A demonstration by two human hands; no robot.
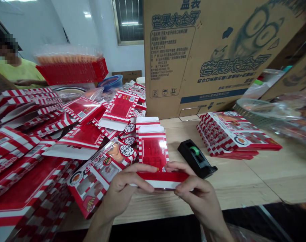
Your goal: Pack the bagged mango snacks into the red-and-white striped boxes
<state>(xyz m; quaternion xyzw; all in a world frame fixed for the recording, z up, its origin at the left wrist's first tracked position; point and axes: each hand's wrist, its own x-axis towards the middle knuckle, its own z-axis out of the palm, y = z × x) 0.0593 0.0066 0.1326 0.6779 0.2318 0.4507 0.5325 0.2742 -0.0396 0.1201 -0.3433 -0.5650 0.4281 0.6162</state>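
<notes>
A red and white candy box (163, 179) is held near the table's front edge, its narrow side turned toward me. My left hand (127, 185) pinches its left end, thumb on the near side and fingers over the top. The right end sits between the thumb and fingers of my right hand (193, 185). Just beyond lies another red box (153, 148) with a white flap, back side up. To the left, a windowed box (102, 173) rests at a slant, its front showing. A black tape dispenser (197, 158) with green tape stands right of my hands.
Many flat and folded red-striped boxes (29, 188) heap up on the left. A stack of boxes (233, 134) lies on the right, near a pale green basket (253, 107). A large brown carton (173, 60) blocks the back. Far left, a person in a yellow top (21, 72) sits by a red crate (74, 72).
</notes>
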